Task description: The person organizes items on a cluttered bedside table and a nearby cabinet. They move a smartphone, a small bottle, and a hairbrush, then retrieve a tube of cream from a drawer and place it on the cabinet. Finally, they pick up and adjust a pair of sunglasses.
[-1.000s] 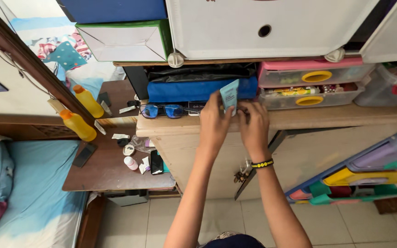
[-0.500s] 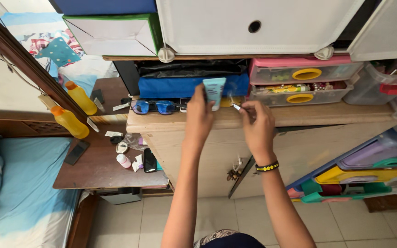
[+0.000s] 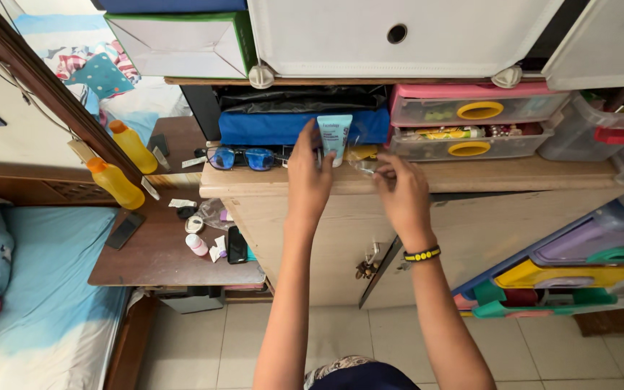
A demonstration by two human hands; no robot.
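Small blurred item (image 3: pixel 365 167) in right fingertips (image 3: pixel 383 173)

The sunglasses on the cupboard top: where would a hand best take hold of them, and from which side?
The sunglasses lie flat near the cupboard top's front edge, lenses side by side. Probably best pinched at the bridge between the lenses, coming from above and the front, since the blue bag crowds the space behind.
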